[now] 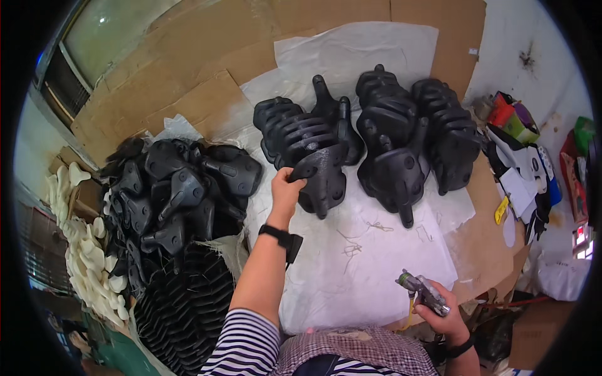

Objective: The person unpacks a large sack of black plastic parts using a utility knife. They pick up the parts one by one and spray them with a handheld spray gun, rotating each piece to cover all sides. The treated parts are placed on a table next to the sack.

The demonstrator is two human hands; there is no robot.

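Three rows of ribbed black parts point(313, 147)

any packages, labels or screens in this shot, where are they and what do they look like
Colourful packets: right edge of the bench, small red, green and purple packs heaped together.
Yellow tag: right side below the packets, small curved strip.
Red-lit panel: far right edge, small, possibly a screen; too blurred to tell.

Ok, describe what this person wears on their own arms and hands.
Both hands are bare, without gloves. The left hand has a black strap band at the wrist and a navy-and-white striped sleeve pushed up past the elbow. The right hand has a black wristband.
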